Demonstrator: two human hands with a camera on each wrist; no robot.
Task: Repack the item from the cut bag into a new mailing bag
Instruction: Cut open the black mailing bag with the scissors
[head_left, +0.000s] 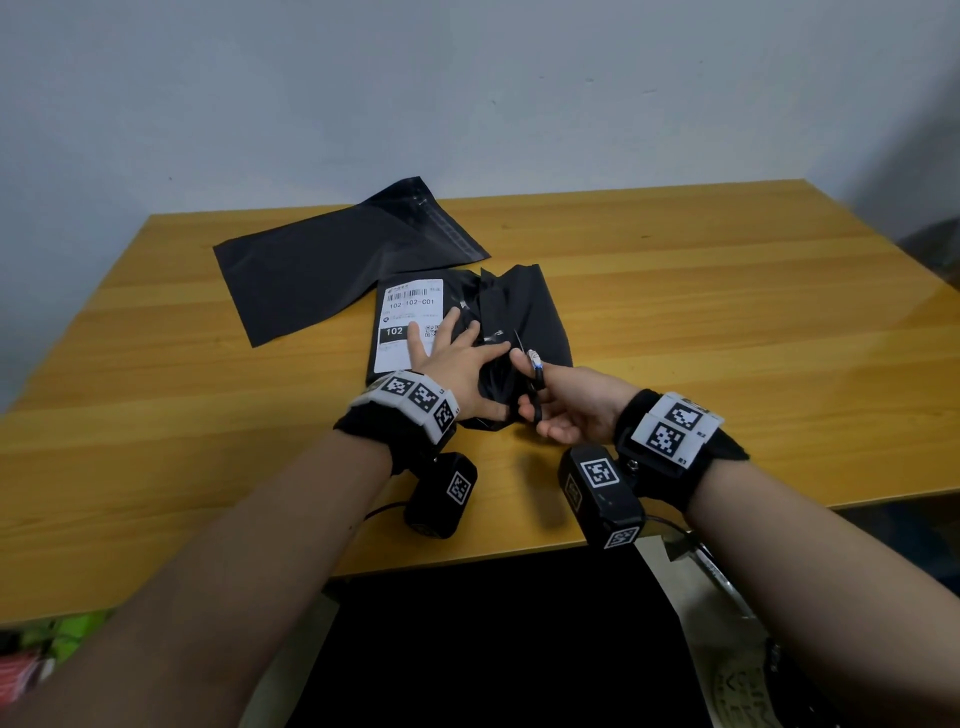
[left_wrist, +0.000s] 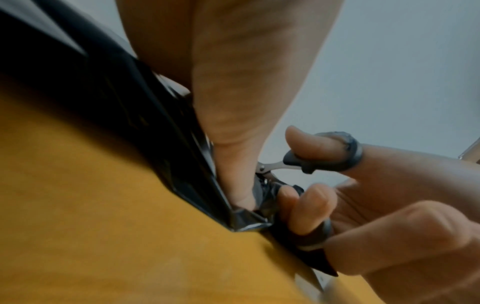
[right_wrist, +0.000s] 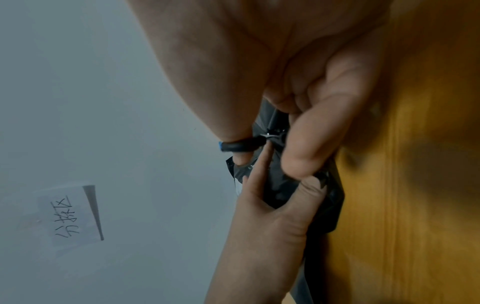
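A black mailing bag (head_left: 524, 312) with a white shipping label (head_left: 410, 312) lies mid-table. My left hand (head_left: 457, 358) lies flat on it, fingers spread, pressing it down; in the left wrist view the thumb (left_wrist: 233, 102) bears on the bag's near corner (left_wrist: 244, 220). My right hand (head_left: 566, 410) grips dark-handled scissors (head_left: 535, 374), thumb through one ring (left_wrist: 345, 152), fingers through the other. The blades point away from me into the bag's near edge, right beside my left fingers. A flat, unlabelled black mailing bag (head_left: 322, 265) lies behind and to the left. The item inside is hidden.
The wooden table (head_left: 727, 312) stands against a grey wall, and its front edge is just below my wrists. A paper note (right_wrist: 72, 216) with handwriting hangs on the wall. Some coloured things (head_left: 62, 634) lie on the floor at the lower left.
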